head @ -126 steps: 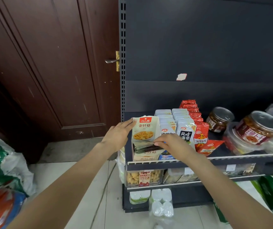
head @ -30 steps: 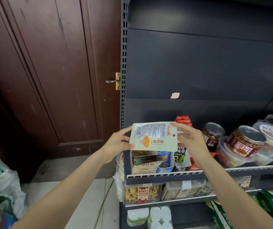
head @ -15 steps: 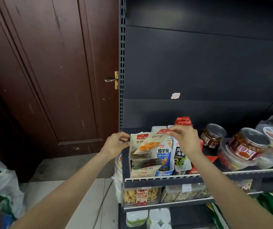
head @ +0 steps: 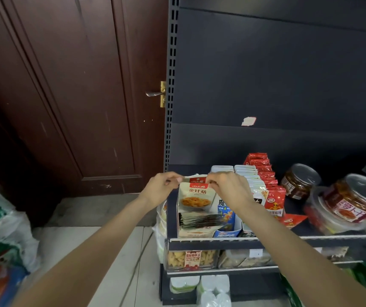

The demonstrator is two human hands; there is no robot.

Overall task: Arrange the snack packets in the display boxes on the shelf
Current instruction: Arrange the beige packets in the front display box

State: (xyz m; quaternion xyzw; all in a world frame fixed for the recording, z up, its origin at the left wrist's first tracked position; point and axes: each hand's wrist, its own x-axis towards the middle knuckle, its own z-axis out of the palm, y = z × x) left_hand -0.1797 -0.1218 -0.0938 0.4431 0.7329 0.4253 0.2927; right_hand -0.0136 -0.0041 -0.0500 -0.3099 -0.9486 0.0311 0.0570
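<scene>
Cream snack packet (head: pixel 196 194) with red top band, red lettering and a picture of orange-yellow food. Blue and white display box (head: pixel 225 214) beside it. Red packets (head: pixel 274 201) with white print further right. Dark grey shelf (head: pixel 343 241) and back panel (head: pixel 266 85). Dark reddish-brown door (head: pixel 66 96) with brass handle plate (head: pixel 162 94). Jars (head: pixel 298 181) of brown contents under clear lids.

A shop: slotted shelf (head: pixel 310 240) of packaged snacks (head: pixel 274 201)

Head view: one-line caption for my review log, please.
Both hands, left hand and right hand, pinch the top of a snack packet standing in the leftmost display box on the shelf.
</scene>
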